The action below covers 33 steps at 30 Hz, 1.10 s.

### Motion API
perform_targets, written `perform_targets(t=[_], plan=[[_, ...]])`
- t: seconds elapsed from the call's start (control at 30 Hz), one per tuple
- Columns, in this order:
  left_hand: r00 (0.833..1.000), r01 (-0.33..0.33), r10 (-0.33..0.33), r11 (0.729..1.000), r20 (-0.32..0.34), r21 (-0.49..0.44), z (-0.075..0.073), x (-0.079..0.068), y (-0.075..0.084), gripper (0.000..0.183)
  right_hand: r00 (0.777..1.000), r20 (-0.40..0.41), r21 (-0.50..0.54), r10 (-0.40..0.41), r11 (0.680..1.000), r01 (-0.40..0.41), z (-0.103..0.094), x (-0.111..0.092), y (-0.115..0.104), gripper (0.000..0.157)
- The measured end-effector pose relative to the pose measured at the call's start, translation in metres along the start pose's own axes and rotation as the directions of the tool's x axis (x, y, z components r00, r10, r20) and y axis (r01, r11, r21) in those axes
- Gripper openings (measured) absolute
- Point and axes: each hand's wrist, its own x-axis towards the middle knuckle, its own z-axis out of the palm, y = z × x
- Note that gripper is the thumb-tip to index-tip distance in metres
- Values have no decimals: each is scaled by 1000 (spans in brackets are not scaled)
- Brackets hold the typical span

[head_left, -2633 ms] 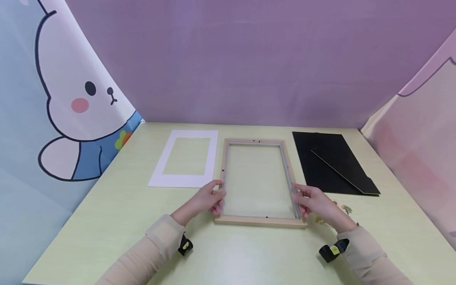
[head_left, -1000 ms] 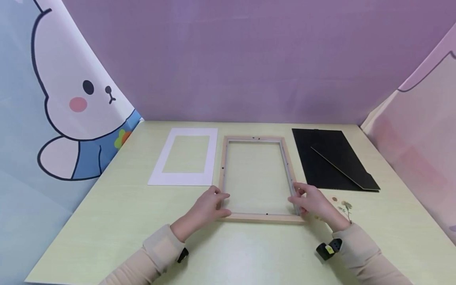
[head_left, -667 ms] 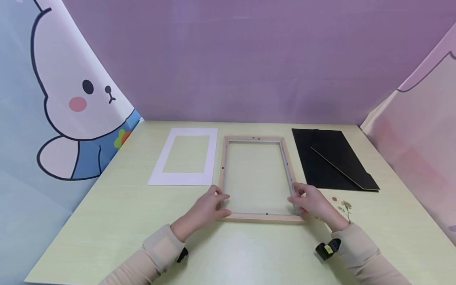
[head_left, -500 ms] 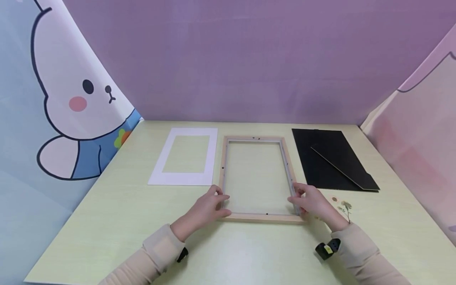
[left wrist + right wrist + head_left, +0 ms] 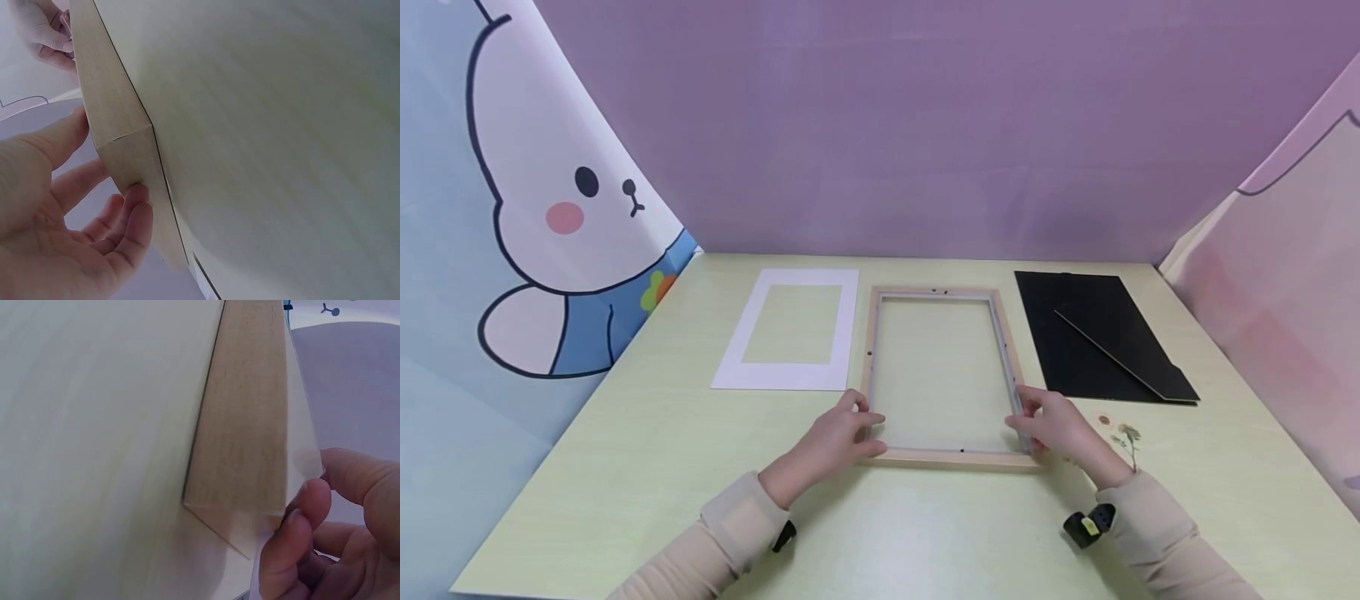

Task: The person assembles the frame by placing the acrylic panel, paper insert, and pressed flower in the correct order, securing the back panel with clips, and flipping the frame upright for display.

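A light wooden picture frame lies on the table with a clear sheet over its opening. My left hand is at its near left corner. In the left wrist view, the fingertips curl against the frame's outer side and the thumb is at its upper edge. My right hand is at the near right side. The right wrist view has its thumb and forefinger pinching the edge of the clear sheet, which stands out past the wooden side. The other right fingers curl beside the frame's corner.
A white mat with a rectangular opening lies left of the frame. On the right lies a black backing board with a slanted stand flap. Pressed flowers lie partly under my right forearm. Purple cloth hangs behind the table.
Since the oldest frame, my left hand has shifted, its thumb now at the near left corner; the right thumb reaches a little further inward. In the last second the hands have hardly moved.
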Motion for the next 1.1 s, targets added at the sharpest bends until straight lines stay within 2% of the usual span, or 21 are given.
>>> perform_targets(t=[0.47,0.57,0.73,0.83,1.0,1.1], plan=[[1000,-8,7,1000,-5,-14,-2,-1,-2,38,1000,10,6,8,1000,-8,-1,-1,0,60],[1000,24,-25,999,-8,-38,-5,0,-5,39,1000,16,13,6,1000,-7,0,-1,1,60],[992,97,-102,994,-79,-56,-15,3,-17,41,1000,19,23,2,1000,-3,-1,-2,2,60],[980,151,-158,986,-119,-68,-23,4,-26,41,1000,18,25,8,1000,-8,0,-2,2,60],[958,244,-248,969,-146,-47,-34,5,-48,40,1000,6,29,13,999,-13,0,-2,2,59],[945,279,-279,960,-174,-25,-40,4,-63,40,1000,-4,30,-9,1000,9,0,-2,3,57]])
